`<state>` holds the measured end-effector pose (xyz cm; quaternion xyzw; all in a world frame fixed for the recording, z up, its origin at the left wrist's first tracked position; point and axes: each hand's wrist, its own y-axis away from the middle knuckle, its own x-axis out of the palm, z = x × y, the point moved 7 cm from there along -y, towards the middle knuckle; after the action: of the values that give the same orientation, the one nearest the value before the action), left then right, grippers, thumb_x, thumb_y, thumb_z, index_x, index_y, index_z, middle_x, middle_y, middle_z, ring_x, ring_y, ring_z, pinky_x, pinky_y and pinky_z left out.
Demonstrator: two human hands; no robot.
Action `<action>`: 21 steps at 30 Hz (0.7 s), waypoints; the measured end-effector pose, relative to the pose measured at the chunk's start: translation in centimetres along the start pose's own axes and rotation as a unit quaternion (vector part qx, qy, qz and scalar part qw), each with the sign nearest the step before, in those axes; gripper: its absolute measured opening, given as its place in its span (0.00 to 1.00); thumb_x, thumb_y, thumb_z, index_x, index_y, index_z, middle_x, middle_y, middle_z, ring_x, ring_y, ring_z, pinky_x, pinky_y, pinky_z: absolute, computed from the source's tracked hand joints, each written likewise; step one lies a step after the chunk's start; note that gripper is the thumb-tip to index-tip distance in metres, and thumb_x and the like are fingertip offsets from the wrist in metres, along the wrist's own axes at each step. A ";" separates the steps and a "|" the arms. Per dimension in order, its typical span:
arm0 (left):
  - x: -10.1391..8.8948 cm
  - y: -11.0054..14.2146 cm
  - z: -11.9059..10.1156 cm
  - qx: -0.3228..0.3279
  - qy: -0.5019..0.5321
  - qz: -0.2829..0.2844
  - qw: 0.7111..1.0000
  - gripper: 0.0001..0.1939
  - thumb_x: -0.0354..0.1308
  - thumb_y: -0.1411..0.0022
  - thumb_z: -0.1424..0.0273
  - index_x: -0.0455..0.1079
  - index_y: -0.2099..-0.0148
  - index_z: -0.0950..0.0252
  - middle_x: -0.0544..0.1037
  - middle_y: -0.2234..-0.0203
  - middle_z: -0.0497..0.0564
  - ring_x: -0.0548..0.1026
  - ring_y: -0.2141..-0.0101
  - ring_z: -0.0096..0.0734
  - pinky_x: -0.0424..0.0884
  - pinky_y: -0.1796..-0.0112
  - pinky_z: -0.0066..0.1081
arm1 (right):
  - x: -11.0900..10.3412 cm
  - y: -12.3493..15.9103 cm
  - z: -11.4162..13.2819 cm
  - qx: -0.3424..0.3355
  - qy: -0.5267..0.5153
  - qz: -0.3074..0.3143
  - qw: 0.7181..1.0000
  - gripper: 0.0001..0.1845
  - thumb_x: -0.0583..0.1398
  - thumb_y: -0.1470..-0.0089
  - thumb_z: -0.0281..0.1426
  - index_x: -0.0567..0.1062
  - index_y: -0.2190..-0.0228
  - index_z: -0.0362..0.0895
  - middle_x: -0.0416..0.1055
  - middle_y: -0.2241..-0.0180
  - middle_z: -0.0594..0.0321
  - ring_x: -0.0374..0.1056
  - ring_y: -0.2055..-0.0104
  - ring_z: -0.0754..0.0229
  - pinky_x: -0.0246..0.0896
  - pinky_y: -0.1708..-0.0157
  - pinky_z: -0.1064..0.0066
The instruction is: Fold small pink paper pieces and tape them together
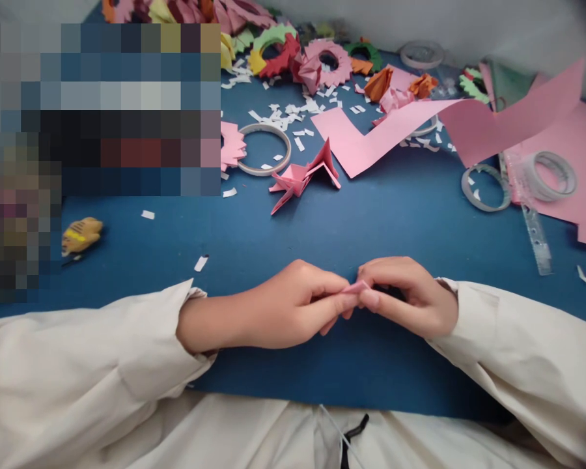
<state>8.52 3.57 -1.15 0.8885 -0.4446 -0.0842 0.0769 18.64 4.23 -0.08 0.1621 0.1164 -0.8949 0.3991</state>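
My left hand [293, 301] and my right hand [410, 294] meet near the front edge of a blue table [371, 221]. Both pinch a small folded piece of pink paper [356, 286] between fingertips and thumbs; most of it is hidden by my fingers. Both wrists rest on the table, in cream sleeves. Behind my hands lies a cluster of folded pink paper pieces [303, 174].
A large cut pink sheet [512, 127] lies at the back right, with tape rolls [549, 174] and a clear ruler [537, 238]. Another tape ring [264, 149] and white scraps lie mid-table. Coloured paper wreaths [327, 62] line the back. A small yellow object [81, 234] sits left.
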 end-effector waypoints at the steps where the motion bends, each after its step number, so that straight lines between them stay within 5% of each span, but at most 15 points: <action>1: 0.1 0.0 -0.1 0.010 -0.018 0.006 1.000 0.17 0.48 0.33 0.70 0.63 0.75 0.67 0.66 0.83 0.42 0.63 0.81 0.17 0.59 0.76 0.20 | 0.1 0.0 0.0 -0.003 0.023 0.000 1.000 0.12 0.54 0.39 0.30 0.72 0.72 0.39 0.70 0.77 0.63 0.61 0.77 0.70 0.55 0.76 0.77; 8: 0.3 0.0 0.1 0.023 -0.071 0.004 0.997 0.15 0.48 0.35 0.72 0.66 0.74 0.68 0.68 0.84 0.43 0.64 0.82 0.18 0.58 0.78 0.20 | 0.6 0.1 1.0 -0.064 0.097 -0.041 0.992 0.14 0.51 0.37 0.28 0.73 0.72 0.40 0.68 0.79 0.64 0.61 0.77 0.70 0.57 0.74 0.80; 13: 0.2 -0.1 0.8 -0.037 -0.025 0.008 0.999 0.20 0.47 0.33 0.62 0.67 0.74 0.68 0.66 0.87 0.43 0.63 0.83 0.19 0.60 0.79 0.20 | 0.1 0.4 1.5 -0.102 0.197 -0.114 0.968 0.22 0.52 0.38 0.27 0.63 0.84 0.42 0.53 0.88 0.71 0.49 0.85 0.71 0.46 0.82 0.76; 16: -0.9 -0.2 0.0 0.014 -0.141 -0.037 0.989 0.22 0.43 0.32 0.62 0.67 0.73 0.67 0.66 0.87 0.44 0.64 0.83 0.21 0.60 0.77 0.23 | -0.3 0.5 1.3 -0.116 0.226 -0.127 0.959 0.24 0.52 0.37 0.29 0.61 0.86 0.42 0.53 0.88 0.71 0.49 0.85 0.71 0.47 0.81 0.76; 18: -2.5 0.1 -1.6 0.095 -0.328 -0.132 0.931 0.23 0.41 0.32 0.62 0.68 0.73 0.67 0.70 0.83 0.49 0.67 0.79 0.26 0.62 0.74 0.27 | -0.8 0.6 1.0 -0.116 0.259 -0.152 0.947 0.24 0.52 0.38 0.31 0.62 0.85 0.42 0.56 0.88 0.70 0.52 0.85 0.71 0.49 0.80 0.76; 21: -5.5 1.0 -3.7 0.100 -0.584 -0.294 0.750 0.22 0.42 0.33 0.61 0.72 0.65 0.69 0.76 0.69 0.59 0.73 0.64 0.44 0.66 0.64 0.39 | -1.4 0.7 0.5 -0.099 0.315 -0.178 0.927 0.19 0.52 0.38 0.29 0.66 0.81 0.42 0.62 0.84 0.67 0.58 0.82 0.69 0.52 0.77 0.76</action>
<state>5.32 7.60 3.12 0.7557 -0.1257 -0.5600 -0.3156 20.00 4.55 0.86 0.3719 0.3513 -0.8380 0.1900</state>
